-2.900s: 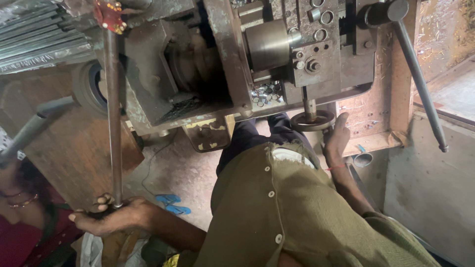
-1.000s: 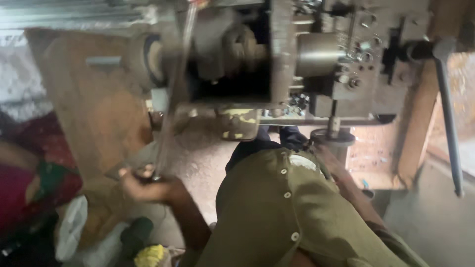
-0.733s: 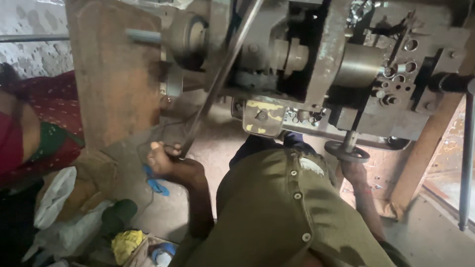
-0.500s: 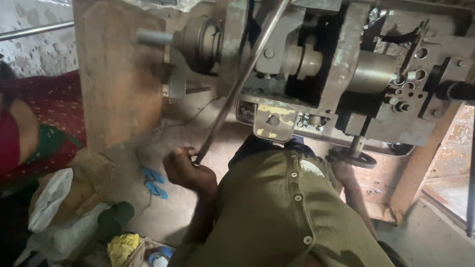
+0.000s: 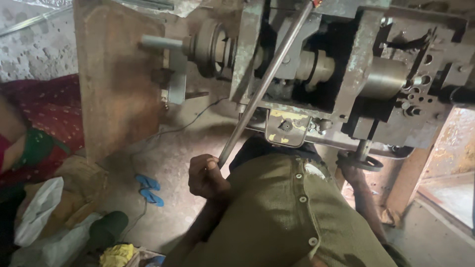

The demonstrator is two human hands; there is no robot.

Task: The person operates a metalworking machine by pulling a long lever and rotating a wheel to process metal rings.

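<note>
The left hand (image 5: 207,175) is curled in a fist around the lower end of a long steel lever (image 5: 262,84), thumb on top, fingers wrapped tight about the bar. The lever slants up and to the right from that grip, crossing in front of the grey machine (image 5: 346,74) and ending near the top edge of the view, where a small red tip shows. The right hand (image 5: 352,172) sits just under a small dark handwheel (image 5: 360,161) that hangs on a short shaft below the machine's underside; the fingers touch the wheel's rim, but how tightly they close on it cannot be told, since the wheel and the olive shirt (image 5: 292,217) hide most of the hand. A brass-coloured plate (image 5: 286,128) is fixed to the machine's lower face between the 2 hands. To the left stands a rusty upright slab (image 5: 116,79), with a pulley and spindle (image 5: 198,45) sticking out beside it. On the dusty floor lie 2 blue slippers (image 5: 148,189), near a white bag (image 5: 37,210) and a yellow rag (image 5: 116,256).
</note>
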